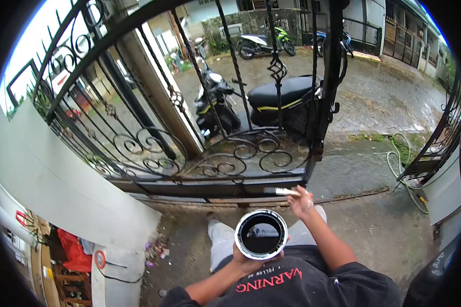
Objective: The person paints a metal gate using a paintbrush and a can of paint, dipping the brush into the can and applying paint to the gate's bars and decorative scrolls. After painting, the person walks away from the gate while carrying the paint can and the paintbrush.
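Note:
My left hand (248, 262) is wrapped round the underside of a round can with a white rim, filled with black paint (261, 233). Its fingers are mostly hidden beneath the can. To the right and a little farther forward, my right hand (302, 201) grips a paintbrush (287, 192), whose bristle end points left toward the gate's bottom rail. A gap separates the brush from the can. The black metal gate (241, 189), with scrolls and twisted bars, stands right in front of both hands.
Beyond the gate a black scooter (281, 94) is parked, with a green and white motorbike (266, 42) farther back. A green hose (394, 158) lies at the right near another gate leaf (435, 148). A white wall (66, 179) and a red bag (74, 250) are at left.

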{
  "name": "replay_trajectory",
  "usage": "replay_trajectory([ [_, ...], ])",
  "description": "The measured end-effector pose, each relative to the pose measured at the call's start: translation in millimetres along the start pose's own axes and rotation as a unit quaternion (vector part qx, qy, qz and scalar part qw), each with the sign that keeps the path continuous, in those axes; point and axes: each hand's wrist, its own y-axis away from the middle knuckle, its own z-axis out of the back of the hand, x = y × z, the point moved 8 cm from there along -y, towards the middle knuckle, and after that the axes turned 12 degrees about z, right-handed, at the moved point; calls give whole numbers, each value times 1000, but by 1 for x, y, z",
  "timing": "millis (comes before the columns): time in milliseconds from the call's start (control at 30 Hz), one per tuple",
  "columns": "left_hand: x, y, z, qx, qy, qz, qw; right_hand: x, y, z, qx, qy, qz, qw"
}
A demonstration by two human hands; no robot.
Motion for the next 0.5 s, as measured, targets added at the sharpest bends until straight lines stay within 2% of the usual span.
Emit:
replay_trajectory([
  [67, -1, -2, -3, 24, 20, 15, 999, -50, -1, 67, -120, -36, -60, 990],
  [133, 2, -4, -7, 31, 40, 20, 999, -69, 17, 97, -164, 59, -72, 982],
  [167, 5, -4, -7, 30, 61, 22, 997, -74, 16, 103, -179, 62, -92, 978],
  [267, 6, -9, -8, 21, 35, 23, 999, -55, -17, 93, -83, 147, -9, 986],
  [367, 10, -13, -12, 16, 32, 16, 999, -49, -32, 109, -72, 178, 9, 981],
  [500, 15, -14, -25, 38, 27, -15, 999, -40, -37, 137, -128, 194, 9, 972],
])
